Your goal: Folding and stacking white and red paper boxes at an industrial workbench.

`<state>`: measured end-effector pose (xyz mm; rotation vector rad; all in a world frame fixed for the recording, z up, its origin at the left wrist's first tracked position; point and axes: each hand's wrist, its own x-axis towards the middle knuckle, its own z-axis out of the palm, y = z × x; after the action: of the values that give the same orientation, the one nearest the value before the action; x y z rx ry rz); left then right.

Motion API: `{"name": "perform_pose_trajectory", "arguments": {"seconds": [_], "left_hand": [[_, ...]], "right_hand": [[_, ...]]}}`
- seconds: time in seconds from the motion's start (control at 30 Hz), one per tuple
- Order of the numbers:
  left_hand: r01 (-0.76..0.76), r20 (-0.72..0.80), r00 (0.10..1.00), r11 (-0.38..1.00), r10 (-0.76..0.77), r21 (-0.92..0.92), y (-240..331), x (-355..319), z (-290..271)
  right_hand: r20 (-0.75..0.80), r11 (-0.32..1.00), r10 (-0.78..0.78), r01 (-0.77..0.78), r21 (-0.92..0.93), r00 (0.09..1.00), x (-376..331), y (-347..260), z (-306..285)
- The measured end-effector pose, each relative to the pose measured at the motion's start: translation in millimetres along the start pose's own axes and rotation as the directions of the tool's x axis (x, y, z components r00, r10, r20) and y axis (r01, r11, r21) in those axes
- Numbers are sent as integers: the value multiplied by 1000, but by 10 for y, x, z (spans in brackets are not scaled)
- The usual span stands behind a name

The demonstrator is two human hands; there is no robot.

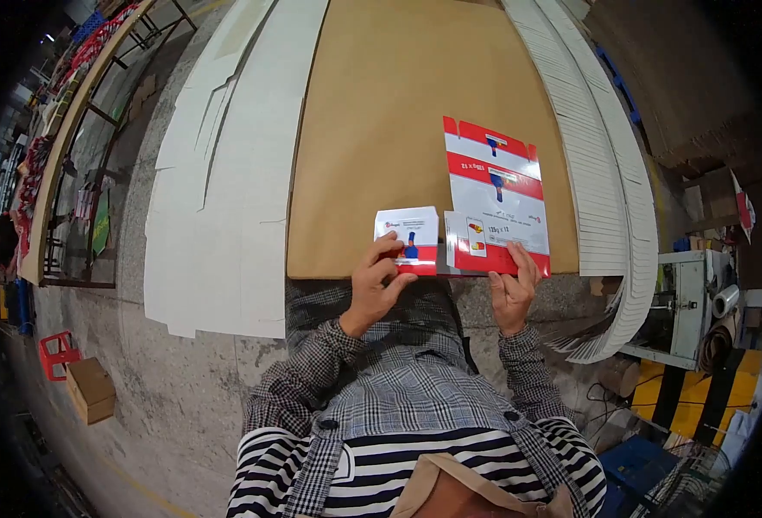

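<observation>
A printed red, white and blue carton (495, 211) is held over the near edge of a brown cardboard surface (381, 112). Its large panel stretches away from me on the right, with slotted flaps at the far end. A smaller white and red panel (407, 233) lies on the left; whether it joins the large one is hard to see. My left hand (376, 285) is closed on this smaller panel, fingers on top and thumb at its near edge. With thumb and fingers, my right hand (515, 285) grips the near edge of the large panel.
White board sheets (225, 181) lie left of the brown surface, and a long row of stacked white card (584, 155) runs along its right. A red stool (57, 354) and a small brown box (90, 390) stand on the floor at left. Machinery (687, 298) is at right.
</observation>
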<state>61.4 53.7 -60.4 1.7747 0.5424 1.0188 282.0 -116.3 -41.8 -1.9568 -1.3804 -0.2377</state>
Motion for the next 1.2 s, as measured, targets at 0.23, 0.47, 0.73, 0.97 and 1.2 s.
{"name": "perform_pose_trajectory", "arguments": {"seconds": [0.23,0.47,0.73,0.97,1.2], "left_hand": [[-38,8,999,971,37,236,20,43,118],[2,42,999,926,-19,377,17,-7,274],[32,30,998,881,-52,472,99,-2,351],[-111,310,923,614,-228,782,394,516,395],[234,199,842,672,-501,702,-123,1169,541]], "right_hand": [[-57,992,-25,17,-128,998,38,51,204],[-27,991,-57,53,-127,998,-238,211,252],[-23,992,-38,35,-123,999,-275,242,321],[-2,985,-62,61,-159,998,-273,282,322],[-1,993,-35,35,-112,999,-146,175,225]]}}
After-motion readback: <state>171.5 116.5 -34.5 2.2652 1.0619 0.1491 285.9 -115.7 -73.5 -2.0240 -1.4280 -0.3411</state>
